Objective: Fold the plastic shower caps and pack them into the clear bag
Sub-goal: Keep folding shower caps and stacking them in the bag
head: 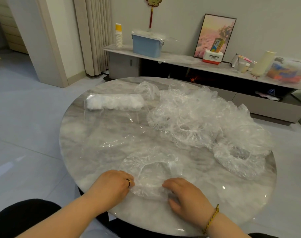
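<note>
One clear plastic shower cap (pixel 153 170) lies spread near the front edge of the round marble table (pixel 81 152). My left hand (pixel 114 184) pinches its left rim, and my right hand (pixel 185 194) grips its near right rim. A loose pile of several shower caps (pixel 203 117) covers the right half of the table. The clear bag (pixel 111 121) lies flat at the left centre, with a white roll of folded caps (pixel 115 101) inside its far end.
A single cap (pixel 239 160) lies apart at the right edge. Behind the table runs a low cabinet (pixel 180 59) with a blue bin (pixel 146 43), paper cups, a framed picture and boxes. Tiled floor surrounds the table.
</note>
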`<state>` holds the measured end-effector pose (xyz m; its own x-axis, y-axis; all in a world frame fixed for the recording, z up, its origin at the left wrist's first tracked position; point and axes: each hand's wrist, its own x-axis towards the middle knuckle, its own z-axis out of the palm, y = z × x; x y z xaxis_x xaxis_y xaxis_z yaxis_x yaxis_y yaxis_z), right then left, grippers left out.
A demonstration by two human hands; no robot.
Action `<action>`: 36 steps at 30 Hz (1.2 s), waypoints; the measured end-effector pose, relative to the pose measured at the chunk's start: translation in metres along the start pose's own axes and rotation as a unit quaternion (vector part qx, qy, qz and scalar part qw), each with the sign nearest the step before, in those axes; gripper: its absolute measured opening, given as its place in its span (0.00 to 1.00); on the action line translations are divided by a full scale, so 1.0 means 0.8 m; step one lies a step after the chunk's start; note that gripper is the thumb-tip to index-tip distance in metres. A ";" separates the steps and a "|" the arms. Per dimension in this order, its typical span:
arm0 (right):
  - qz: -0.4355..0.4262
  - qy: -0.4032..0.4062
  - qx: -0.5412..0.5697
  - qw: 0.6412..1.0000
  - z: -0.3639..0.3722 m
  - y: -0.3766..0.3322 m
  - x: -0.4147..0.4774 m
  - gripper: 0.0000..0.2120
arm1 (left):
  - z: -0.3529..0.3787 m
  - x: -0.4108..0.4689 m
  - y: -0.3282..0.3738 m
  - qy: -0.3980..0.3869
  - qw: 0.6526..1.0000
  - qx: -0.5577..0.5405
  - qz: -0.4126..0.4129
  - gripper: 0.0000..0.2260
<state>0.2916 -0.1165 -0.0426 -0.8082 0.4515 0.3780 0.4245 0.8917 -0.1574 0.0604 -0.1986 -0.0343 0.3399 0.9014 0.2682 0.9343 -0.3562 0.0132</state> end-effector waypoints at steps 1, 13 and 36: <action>0.001 0.005 -0.003 1.000 -0.002 0.002 0.001 0.14 | -0.002 0.001 -0.001 0.000 1.000 0.006 -0.005 0.05; 0.584 -0.003 0.532 0.614 -0.050 0.015 0.055 0.07 | -0.017 0.000 -0.008 -0.051 0.987 -0.113 -0.106 0.17; 0.570 0.126 0.339 0.738 -0.051 0.062 0.064 0.08 | -0.008 0.021 0.002 -0.152 0.976 -0.121 -0.092 0.41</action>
<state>0.2880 -0.0503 0.0058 0.0537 0.9767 -0.2078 0.3989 -0.2118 -0.8922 0.0667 -0.1856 -0.0233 0.2185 0.9741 -0.0588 0.9422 -0.1950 0.2724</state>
